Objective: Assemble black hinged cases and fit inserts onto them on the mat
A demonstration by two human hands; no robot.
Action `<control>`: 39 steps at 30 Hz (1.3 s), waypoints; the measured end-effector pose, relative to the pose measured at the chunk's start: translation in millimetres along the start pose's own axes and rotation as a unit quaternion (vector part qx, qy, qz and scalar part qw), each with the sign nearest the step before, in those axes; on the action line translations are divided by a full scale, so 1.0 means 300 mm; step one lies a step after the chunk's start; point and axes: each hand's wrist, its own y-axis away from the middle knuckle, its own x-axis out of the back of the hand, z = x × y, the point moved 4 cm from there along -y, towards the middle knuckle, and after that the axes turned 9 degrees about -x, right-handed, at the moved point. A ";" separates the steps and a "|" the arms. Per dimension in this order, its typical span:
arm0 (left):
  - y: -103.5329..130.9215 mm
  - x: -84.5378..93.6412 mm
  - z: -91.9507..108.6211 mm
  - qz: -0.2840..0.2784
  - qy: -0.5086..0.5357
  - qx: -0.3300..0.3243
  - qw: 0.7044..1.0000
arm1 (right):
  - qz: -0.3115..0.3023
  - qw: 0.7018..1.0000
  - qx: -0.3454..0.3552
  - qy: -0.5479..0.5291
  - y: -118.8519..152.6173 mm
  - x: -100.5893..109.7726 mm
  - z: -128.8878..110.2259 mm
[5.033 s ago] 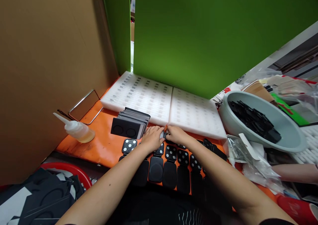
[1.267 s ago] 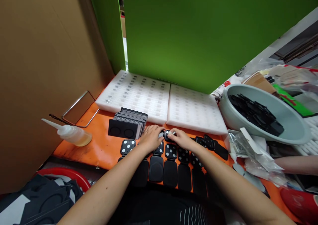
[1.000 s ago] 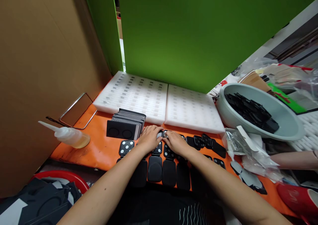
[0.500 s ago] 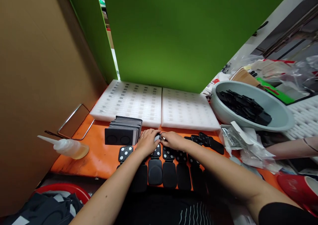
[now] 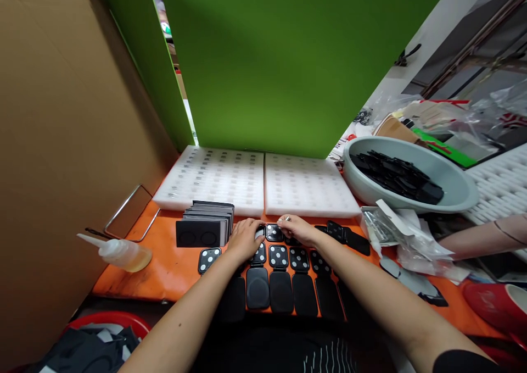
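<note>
My left hand (image 5: 245,242) lies over the back row of black hinged cases, its fingers resting apart near a small pale thing, mostly hidden. Just right of it sits a black square case half (image 5: 274,232) with white dots. At that case's right edge is my right hand (image 5: 297,230), thumb and fingers pinched together. A small shiny bit shows at its fingertips; whether it is a held piece or a ring I cannot tell. Nearer to me, several dotted cases (image 5: 279,256) lie unfolded in a row, with plain black flaps (image 5: 281,291) towards me.
Behind stand a stack of black cards (image 5: 198,233) and two white foam trays (image 5: 310,189), the left holding small metal pieces. A squeeze bottle (image 5: 125,254) and wire stand (image 5: 130,211) are left. A grey basin (image 5: 461,189) of black parts sits right. A green panel (image 5: 263,71) rises behind.
My right hand has moved right, away from my left hand, uncovering a dotted case half between them. My left hand stays on the back row. The view has shifted slightly.
</note>
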 end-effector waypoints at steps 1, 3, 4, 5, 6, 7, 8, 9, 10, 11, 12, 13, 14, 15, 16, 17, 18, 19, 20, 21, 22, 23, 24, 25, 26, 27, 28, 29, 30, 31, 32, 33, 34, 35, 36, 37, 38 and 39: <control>-0.001 -0.001 -0.001 0.000 0.000 0.001 1.000 | 0.012 0.999 0.000 0.033 0.005 -0.009 0.006; -0.001 -0.004 -0.002 0.001 0.000 0.001 1.000 | 0.036 0.989 0.021 0.145 0.014 -0.037 0.000; -0.001 -0.006 -0.003 0.003 0.000 0.001 1.000 | 0.046 0.975 0.042 0.211 0.020 -0.056 -0.012; -0.001 -0.007 -0.004 0.004 -0.001 0.001 1.000 | 0.053 0.957 0.066 0.276 0.025 -0.076 -0.026; 0.000 -0.008 -0.004 0.006 -0.001 0.000 1.000 | 0.058 0.937 0.088 0.333 0.031 -0.096 -0.040; 0.001 -0.008 -0.004 0.008 -0.002 0.000 1.000 | 0.063 0.917 0.104 0.379 0.036 -0.113 -0.052; 0.002 -0.008 -0.005 0.009 -0.001 -0.001 1.000 | 0.066 0.900 0.115 0.415 0.040 -0.127 -0.060; 0.002 -0.008 -0.005 0.011 -0.001 -0.001 1.000 | 0.070 0.886 0.119 0.442 0.042 -0.136 -0.065; 0.003 -0.008 -0.006 0.012 0.000 -0.002 1.000 | 0.076 0.876 0.119 0.462 0.044 -0.142 -0.066; 0.004 -0.007 -0.006 0.013 0.000 -0.003 1.000 | 0.080 0.868 0.117 0.476 0.044 -0.144 -0.065; 0.004 -0.007 -0.007 0.014 0.001 -0.004 1.000 | 0.082 0.863 0.114 0.485 0.042 -0.144 -0.061; 0.004 -0.007 -0.008 0.014 0.001 -0.004 1.000 | 0.081 0.862 0.111 0.489 0.040 -0.143 -0.058; 0.004 -0.008 -0.009 0.014 0.002 -0.005 1.000 | 0.078 0.862 0.109 0.489 0.037 -0.141 -0.054; 0.004 -0.009 -0.010 0.014 0.002 -0.006 1.000 | 0.071 0.863 0.108 0.488 0.032 -0.139 -0.052; 0.004 -0.010 -0.011 0.014 0.002 -0.007 1.000 | 0.062 0.865 0.108 0.486 0.028 -0.138 -0.051; 0.004 -0.012 -0.012 0.014 0.002 -0.007 1.000 | 0.053 0.868 0.110 0.482 0.022 -0.136 -0.052; 0.004 -0.013 -0.013 0.014 0.002 -0.008 1.000 | 0.041 0.870 0.113 0.477 0.017 -0.135 -0.054; 0.004 -0.014 -0.013 0.014 0.002 -0.008 1.000 | 0.030 0.872 0.118 0.475 0.012 -0.135 -0.058; 0.004 -0.015 -0.014 0.015 0.001 -0.008 1.000 | 0.021 0.871 0.120 0.475 0.007 -0.135 -0.063; 0.004 -0.016 -0.014 0.015 0.001 -0.008 1.000 | 0.012 0.870 0.120 0.478 0.002 -0.133 -0.067; 0.004 -0.016 -0.014 0.015 0.001 -0.008 1.000 | 0.002 0.868 0.116 0.483 -0.002 -0.131 -0.071; 0.003 -0.015 -0.014 0.016 0.000 -0.008 1.000 | -0.009 0.867 0.106 0.487 -0.005 -0.128 -0.073; 0.003 -0.014 -0.013 0.017 0.000 -0.008 1.000 | -0.021 0.868 0.094 0.487 -0.006 -0.122 -0.074; 0.002 -0.012 -0.013 0.017 0.001 -0.008 1.000 | -0.036 0.875 0.082 0.475 -0.007 -0.114 -0.074; 0.002 -0.010 -0.011 0.018 0.001 -0.008 1.000 | -0.057 0.890 0.067 0.448 -0.006 -0.105 -0.071; 0.002 -0.008 -0.010 0.019 0.001 -0.007 1.000 | -0.077 0.911 0.050 0.401 -0.004 -0.094 -0.066; 0.002 -0.006 -0.008 0.020 0.001 -0.007 1.000 | -0.091 0.937 0.030 0.336 -0.002 -0.079 -0.059; 0.003 -0.005 -0.007 0.020 0.001 -0.007 1.000 | -0.093 0.961 0.011 0.259 -0.001 -0.063 -0.050; 0.004 -0.005 -0.005 0.021 0.002 -0.007 1.000 | -0.088 0.979 -0.006 0.181 0.000 -0.046 -0.040; 0.005 -0.005 -0.003 0.021 0.002 -0.007 1.000 | -0.078 0.990 -0.018 0.115 0.002 -0.031 -0.029; 0.005 -0.005 -0.002 0.021 0.003 -0.007 1.000 | -0.064 0.995 -0.023 0.066 0.004 -0.019 -0.018; 0.005 -0.005 -0.001 0.021 0.003 -0.006 1.000 | -0.052 0.998 -0.023 0.039 0.008 -0.011 -0.010; 0.003 -0.005 -0.001 0.020 0.004 -0.005 1.000 | -0.044 0.998 -0.023 0.031 0.012 -0.008 -0.004; -0.001 -0.004 -0.001 0.019 0.004 -0.003 1.000 | -0.035 0.998 -0.024 0.038 0.018 -0.008 -0.001; -0.005 -0.002 0.000 0.018 0.004 -0.002 1.000 | -0.023 0.998 -0.025 0.056 0.024 -0.010 -0.001; -0.009 0.003 0.002 0.017 0.004 -0.001 1.000 | -0.008 0.996 -0.023 0.083 0.031 -0.013 -0.005; -0.013 0.010 0.006 0.018 0.004 0.000 1.000 | 0.011 0.993 -0.019 0.115 0.039 -0.017 -0.011; -0.013 0.020 0.012 0.021 0.004 0.001 1.000 | 0.033 0.988 -0.013 0.150 0.047 -0.023 -0.019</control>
